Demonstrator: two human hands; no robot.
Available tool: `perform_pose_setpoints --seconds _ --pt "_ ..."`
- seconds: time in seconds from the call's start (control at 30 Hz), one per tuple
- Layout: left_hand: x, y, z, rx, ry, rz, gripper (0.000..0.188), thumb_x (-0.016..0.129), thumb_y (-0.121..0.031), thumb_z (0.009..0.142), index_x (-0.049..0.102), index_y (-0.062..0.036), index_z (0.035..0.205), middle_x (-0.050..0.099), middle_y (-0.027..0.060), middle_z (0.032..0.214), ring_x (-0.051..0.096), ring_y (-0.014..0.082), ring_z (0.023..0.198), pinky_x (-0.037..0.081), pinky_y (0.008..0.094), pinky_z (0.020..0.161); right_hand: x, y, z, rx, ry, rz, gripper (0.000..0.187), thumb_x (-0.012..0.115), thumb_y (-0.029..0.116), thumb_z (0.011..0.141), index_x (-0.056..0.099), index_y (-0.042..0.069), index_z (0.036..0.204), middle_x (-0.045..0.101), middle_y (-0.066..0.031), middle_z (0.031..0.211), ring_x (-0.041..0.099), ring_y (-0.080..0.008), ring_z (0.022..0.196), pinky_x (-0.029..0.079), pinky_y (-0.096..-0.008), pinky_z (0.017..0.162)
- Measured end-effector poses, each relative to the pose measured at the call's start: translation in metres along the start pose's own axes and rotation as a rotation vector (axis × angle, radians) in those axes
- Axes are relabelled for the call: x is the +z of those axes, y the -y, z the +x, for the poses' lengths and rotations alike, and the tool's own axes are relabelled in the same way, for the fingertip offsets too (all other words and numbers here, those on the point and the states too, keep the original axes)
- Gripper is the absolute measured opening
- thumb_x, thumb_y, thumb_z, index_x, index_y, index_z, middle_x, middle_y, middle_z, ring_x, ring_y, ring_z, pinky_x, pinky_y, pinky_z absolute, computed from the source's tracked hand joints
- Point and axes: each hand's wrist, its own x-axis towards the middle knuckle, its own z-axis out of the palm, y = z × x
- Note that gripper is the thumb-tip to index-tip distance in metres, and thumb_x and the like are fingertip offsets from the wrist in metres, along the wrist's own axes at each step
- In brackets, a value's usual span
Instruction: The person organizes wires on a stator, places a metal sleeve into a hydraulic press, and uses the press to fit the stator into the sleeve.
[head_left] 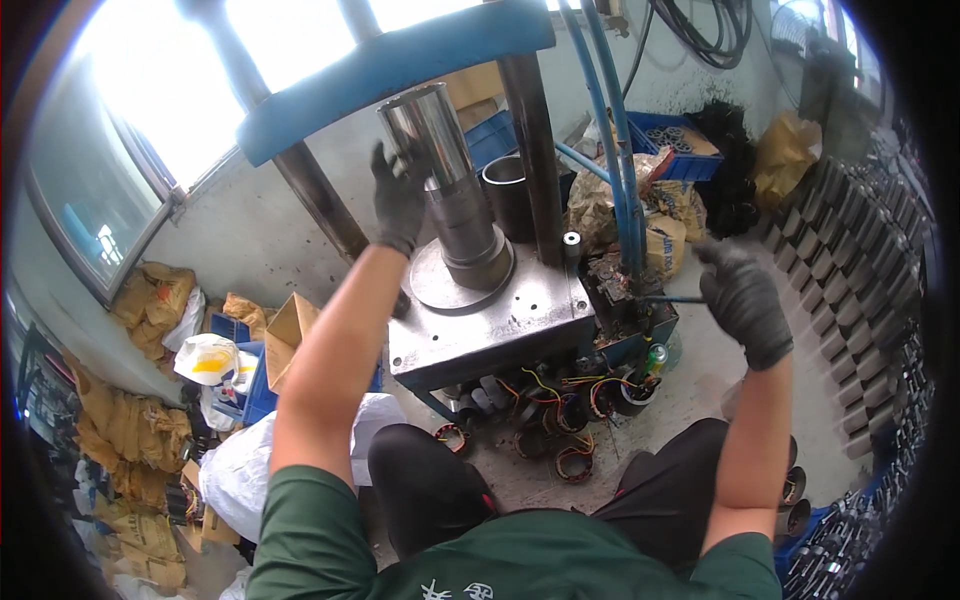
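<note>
My left hand (400,205), in a dark glove, is raised beside the shiny metal ram (432,125) of a press with a blue crossbeam (390,75). Its fingers are spread, with nothing visible in them. Directly below the ram, a grey stepped metal cylinder (463,225) stands upright on a round plate (430,285) on the steel press table (500,330). On the right, my gloved right hand (748,308) is closed around the end of a thin lever (672,299) that sticks out from the machine's side. The glove hides the lever's tip.
Several wound stator coils (573,462) with coloured wires lie under the table. Rows of grey metal sleeves (830,290) stand along the right. Blue hoses (612,130) rise behind the lever. Brown sacks (135,420) and a cardboard box (292,340) sit at left.
</note>
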Motion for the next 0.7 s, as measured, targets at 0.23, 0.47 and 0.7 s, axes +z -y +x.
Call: perform_pose_setpoints --seconds 0.23,0.47,0.7 --pt "-0.008 0.078 -0.155 -0.190 0.043 0.084 0.064 0.075 -0.016 0.095 0.044 0.0010 0.148 0.055 0.0183 0.145 0.056 0.0292 0.131 0.047 0.0399 0.111 0.011 -0.020 -0.090 -0.364 0.591 -0.256 0.028 0.060 0.023 0.083 0.073 0.017 0.106 0.073 -0.0132 0.088 0.071 -0.0331 0.076 0.057 -0.0488 0.069" --pt "-0.020 0.135 -0.188 -0.241 0.044 0.286 0.064 0.076 -0.006 0.087 0.049 -0.0054 0.146 0.055 0.0212 0.143 0.052 0.0323 0.135 0.043 0.0403 0.114 0.011 -0.011 -0.128 -0.196 0.674 -0.242 0.020 0.066 0.031 0.080 0.076 0.014 0.086 0.072 -0.0101 0.084 0.066 -0.0348 0.082 0.055 -0.0410 0.076" --pt "-0.017 0.130 -0.164 -0.097 0.033 0.198 0.072 0.072 0.002 0.082 0.044 -0.0018 0.148 0.053 0.0197 0.145 0.052 0.0320 0.136 0.040 0.0403 0.117 0.010 0.018 -0.130 0.074 0.456 -0.027 0.021 0.069 0.029 0.083 0.072 0.008 0.081 0.065 -0.0181 0.074 0.066 -0.0389 0.072 0.054 -0.0451 0.067"
